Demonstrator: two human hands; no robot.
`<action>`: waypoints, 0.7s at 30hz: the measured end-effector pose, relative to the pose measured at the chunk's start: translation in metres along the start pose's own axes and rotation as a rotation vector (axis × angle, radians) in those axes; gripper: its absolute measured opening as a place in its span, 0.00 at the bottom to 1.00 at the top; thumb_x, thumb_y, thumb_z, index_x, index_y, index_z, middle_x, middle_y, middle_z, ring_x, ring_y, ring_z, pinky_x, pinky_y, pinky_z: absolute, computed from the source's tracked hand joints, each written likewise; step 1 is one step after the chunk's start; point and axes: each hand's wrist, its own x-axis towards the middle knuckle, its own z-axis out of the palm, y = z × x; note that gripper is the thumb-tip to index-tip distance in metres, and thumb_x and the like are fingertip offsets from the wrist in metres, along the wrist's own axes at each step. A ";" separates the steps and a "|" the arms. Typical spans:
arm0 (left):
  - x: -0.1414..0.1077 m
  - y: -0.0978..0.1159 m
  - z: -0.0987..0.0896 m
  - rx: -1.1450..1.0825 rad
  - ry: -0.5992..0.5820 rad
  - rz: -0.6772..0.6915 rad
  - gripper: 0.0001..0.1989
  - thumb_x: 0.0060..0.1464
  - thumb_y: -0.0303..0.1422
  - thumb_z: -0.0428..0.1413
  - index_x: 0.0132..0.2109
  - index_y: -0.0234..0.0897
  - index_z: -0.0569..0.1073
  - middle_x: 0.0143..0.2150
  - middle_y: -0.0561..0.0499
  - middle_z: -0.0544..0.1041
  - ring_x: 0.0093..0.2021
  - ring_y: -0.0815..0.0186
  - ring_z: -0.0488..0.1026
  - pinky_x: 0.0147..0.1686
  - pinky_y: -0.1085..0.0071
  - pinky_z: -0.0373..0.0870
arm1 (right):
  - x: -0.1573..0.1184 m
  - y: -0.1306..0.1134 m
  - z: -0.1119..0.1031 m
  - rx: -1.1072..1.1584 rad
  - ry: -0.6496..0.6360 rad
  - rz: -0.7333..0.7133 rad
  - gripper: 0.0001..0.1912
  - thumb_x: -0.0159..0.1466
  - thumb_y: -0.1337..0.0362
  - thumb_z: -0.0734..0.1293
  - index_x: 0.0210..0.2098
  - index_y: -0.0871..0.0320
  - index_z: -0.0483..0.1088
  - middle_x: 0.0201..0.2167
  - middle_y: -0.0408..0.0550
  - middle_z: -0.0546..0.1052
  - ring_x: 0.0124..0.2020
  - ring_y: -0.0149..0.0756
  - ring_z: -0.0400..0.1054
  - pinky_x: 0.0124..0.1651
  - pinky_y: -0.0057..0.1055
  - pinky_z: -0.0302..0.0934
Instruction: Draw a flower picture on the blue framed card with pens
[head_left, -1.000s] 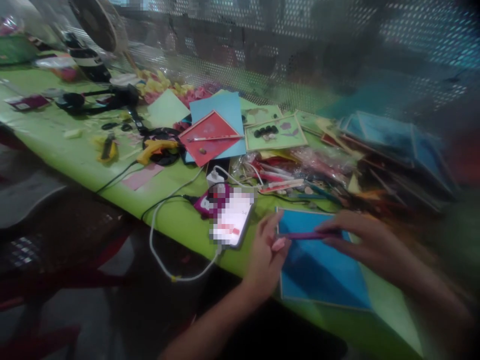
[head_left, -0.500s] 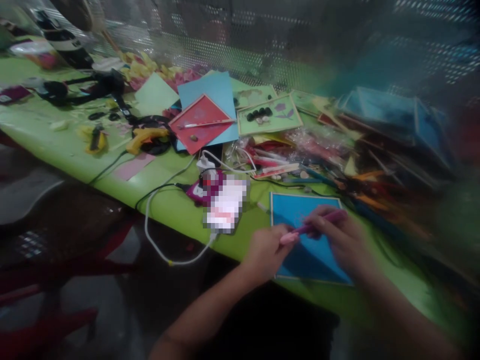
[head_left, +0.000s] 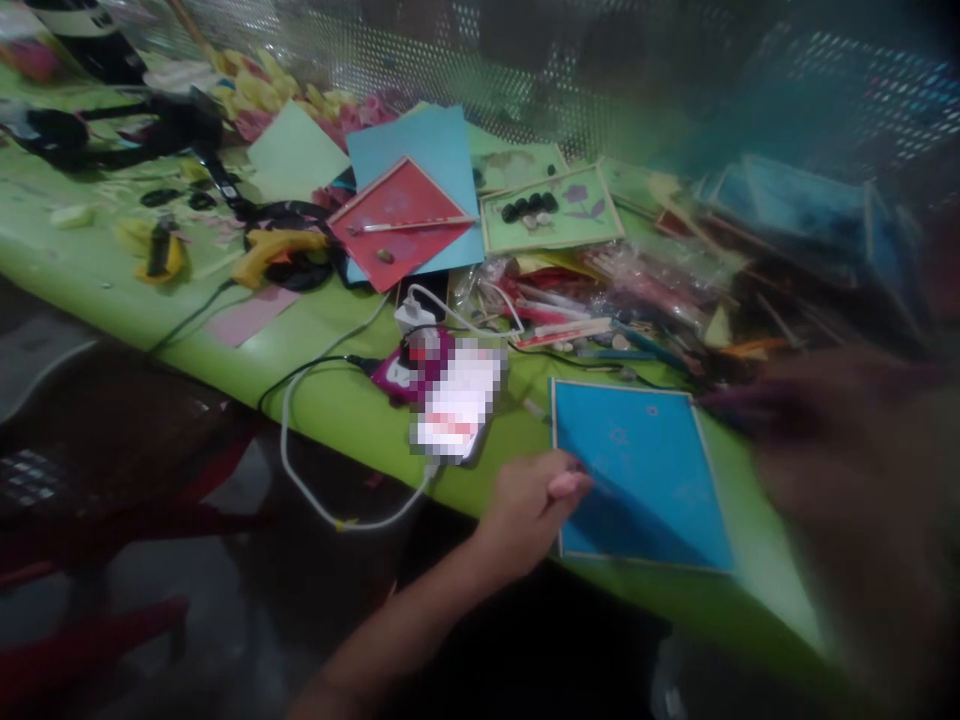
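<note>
A blue board (head_left: 645,480) with a thin pale frame and faint drawn marks lies near the table's front edge. At its left edge my left hand (head_left: 525,500) is closed in a fist, thumb pressed to the fingers; anything inside it is hidden. My right hand (head_left: 832,430), smeared by motion, hovers past the board's right edge. A blurred purple pen (head_left: 739,402) sticks out of it toward the board.
A phone (head_left: 461,400) on a white cable lies left of the board, by a purple power socket (head_left: 401,375). Behind are a red framed board (head_left: 405,210), a light green framed picture (head_left: 555,225) and several bagged sticks. A yellow glue gun (head_left: 277,250) lies further left.
My right hand has moved away to the right with the purple pen, off the board and apart from my left hand. My left hand stays at the board's left edge. The view has shifted slightly.
</note>
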 end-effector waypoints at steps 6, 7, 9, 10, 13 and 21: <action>0.005 0.001 0.005 0.279 -0.099 0.204 0.06 0.68 0.36 0.59 0.43 0.39 0.77 0.49 0.46 0.85 0.53 0.54 0.79 0.53 0.58 0.67 | 0.042 0.026 0.035 0.036 0.164 -0.048 0.19 0.61 0.47 0.76 0.35 0.54 0.72 0.25 0.42 0.77 0.28 0.38 0.75 0.34 0.34 0.67; 0.005 0.001 0.006 0.295 -0.107 0.215 0.06 0.68 0.36 0.60 0.44 0.39 0.76 0.50 0.46 0.85 0.53 0.54 0.79 0.54 0.57 0.67 | 0.046 0.032 0.040 0.019 0.145 -0.060 0.19 0.62 0.46 0.76 0.35 0.54 0.72 0.25 0.42 0.78 0.28 0.37 0.75 0.34 0.33 0.67; 0.004 0.000 0.006 0.312 -0.108 0.234 0.08 0.68 0.38 0.60 0.44 0.38 0.76 0.50 0.46 0.85 0.51 0.55 0.81 0.54 0.57 0.68 | 0.050 0.042 0.045 -0.018 0.100 -0.080 0.18 0.64 0.46 0.74 0.35 0.54 0.72 0.27 0.43 0.79 0.29 0.38 0.76 0.35 0.33 0.67; 0.004 -0.001 0.006 0.316 -0.098 0.242 0.08 0.68 0.38 0.60 0.44 0.38 0.76 0.49 0.46 0.86 0.50 0.55 0.81 0.54 0.57 0.69 | 0.050 0.045 0.045 -0.036 0.084 -0.089 0.17 0.65 0.47 0.74 0.35 0.54 0.72 0.28 0.43 0.80 0.30 0.38 0.77 0.35 0.33 0.68; 0.003 -0.002 0.007 0.315 -0.057 0.260 0.09 0.69 0.38 0.60 0.43 0.37 0.76 0.47 0.47 0.86 0.49 0.56 0.82 0.53 0.57 0.71 | 0.047 0.048 0.040 -0.081 0.104 -0.124 0.15 0.66 0.49 0.73 0.35 0.53 0.73 0.28 0.42 0.80 0.31 0.40 0.78 0.36 0.33 0.68; 0.002 -0.004 0.007 0.296 -0.059 0.254 0.01 0.64 0.30 0.63 0.42 0.39 0.77 0.50 0.50 0.86 0.51 0.56 0.82 0.54 0.55 0.73 | 0.047 0.048 0.034 -0.114 0.174 -0.114 0.14 0.66 0.49 0.73 0.35 0.52 0.74 0.27 0.41 0.81 0.30 0.40 0.78 0.34 0.34 0.70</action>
